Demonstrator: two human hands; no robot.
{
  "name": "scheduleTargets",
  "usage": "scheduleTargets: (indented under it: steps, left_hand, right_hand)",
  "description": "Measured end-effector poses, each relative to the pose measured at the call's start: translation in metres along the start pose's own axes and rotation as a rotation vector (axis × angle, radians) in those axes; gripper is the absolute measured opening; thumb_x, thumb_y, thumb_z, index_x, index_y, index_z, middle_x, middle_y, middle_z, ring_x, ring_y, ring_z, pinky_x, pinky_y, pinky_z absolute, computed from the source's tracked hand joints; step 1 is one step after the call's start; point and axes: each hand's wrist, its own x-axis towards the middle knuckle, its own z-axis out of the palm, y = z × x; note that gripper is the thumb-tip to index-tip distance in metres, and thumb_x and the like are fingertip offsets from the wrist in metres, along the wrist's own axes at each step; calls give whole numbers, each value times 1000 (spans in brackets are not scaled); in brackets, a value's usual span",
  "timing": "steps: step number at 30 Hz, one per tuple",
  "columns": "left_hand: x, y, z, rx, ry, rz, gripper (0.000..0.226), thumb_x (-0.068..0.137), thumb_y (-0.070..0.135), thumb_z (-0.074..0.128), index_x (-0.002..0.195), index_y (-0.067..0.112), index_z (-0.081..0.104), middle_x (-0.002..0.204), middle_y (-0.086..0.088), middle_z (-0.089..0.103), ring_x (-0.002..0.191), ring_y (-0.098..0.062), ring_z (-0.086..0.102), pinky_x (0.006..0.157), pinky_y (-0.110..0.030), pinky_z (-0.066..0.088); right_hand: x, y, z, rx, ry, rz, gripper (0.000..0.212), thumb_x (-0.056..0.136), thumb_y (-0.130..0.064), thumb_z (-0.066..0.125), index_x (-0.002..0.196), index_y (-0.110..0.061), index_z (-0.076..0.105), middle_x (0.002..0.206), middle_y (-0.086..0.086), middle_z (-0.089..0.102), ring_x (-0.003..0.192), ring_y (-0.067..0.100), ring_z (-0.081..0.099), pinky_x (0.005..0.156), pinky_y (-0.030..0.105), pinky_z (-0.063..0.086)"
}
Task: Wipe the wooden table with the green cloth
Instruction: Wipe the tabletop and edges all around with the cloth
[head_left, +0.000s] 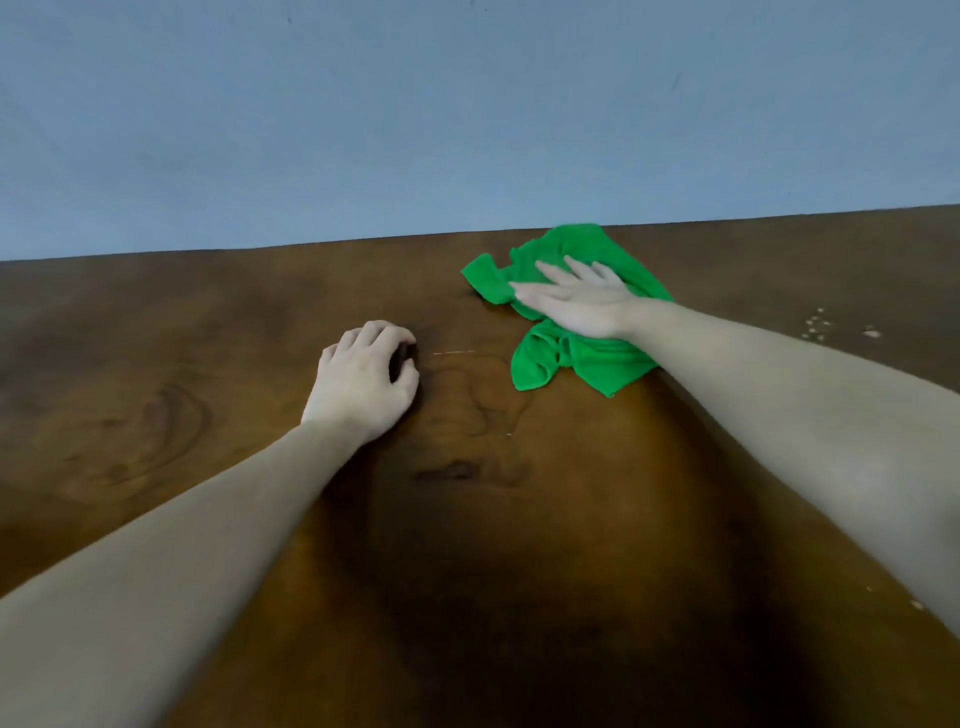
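Note:
A crumpled green cloth (576, 364) lies on the dark wooden table (156, 395), right of centre and close to the far edge. My right hand (576, 301) lies flat on top of the cloth with its fingers spread, pressing it onto the wood. My left hand (363, 379) rests on the bare table to the left of the cloth, fingers curled under into a loose fist, holding nothing. The two hands are a hand's width apart.
A blue-grey wall (467, 114) rises right behind the table's far edge. Pale crumbs or specks (818, 325) dot the wood at the far right, and a thin light scratch (454, 353) lies between my hands.

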Motion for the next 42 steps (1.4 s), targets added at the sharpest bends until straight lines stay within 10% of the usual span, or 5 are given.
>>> scheduleTargets:
  steps: [11, 20, 33, 42]
  left_hand:
    - [-67, 35, 5, -13, -34, 149, 41, 94, 32, 45, 134, 27, 52, 143, 6, 49, 133, -21, 41, 109, -46, 31]
    - [-158, 37, 2, -23, -47, 231, 41, 99, 39, 43, 139, 33, 50, 149, 11, 43, 140, -14, 34, 117, -42, 24]
    - [-243, 49, -9, -189, 25, 283, 12, 100, 32, 43, 97, 28, 54, 108, 11, 56, 101, -17, 51, 90, -35, 35]
    - [-261, 97, 1, -146, -57, 402, 21, 99, 38, 45, 113, 30, 59, 125, 10, 55, 115, -17, 51, 100, -40, 40]
  right_hand:
    - [-160, -78, 56, -108, -49, -308, 53, 101, -66, 10, 153, -57, 17, 169, -18, 2, 155, 10, -12, 125, 41, -12]
    - [-175, -78, 62, -75, 46, 182, 56, 98, -72, 8, 153, -61, 8, 170, -12, -4, 157, 28, -8, 124, 55, -7]
    - [-323, -143, 115, -116, 59, -55, 55, 101, -67, 14, 155, -57, 12, 169, -17, 0, 157, 14, -6, 126, 46, -4]
    - [-407, -44, 111, -45, 89, 275, 53, 99, -71, 13, 152, -64, 8, 168, -21, -2, 157, 15, -6, 126, 43, -6]
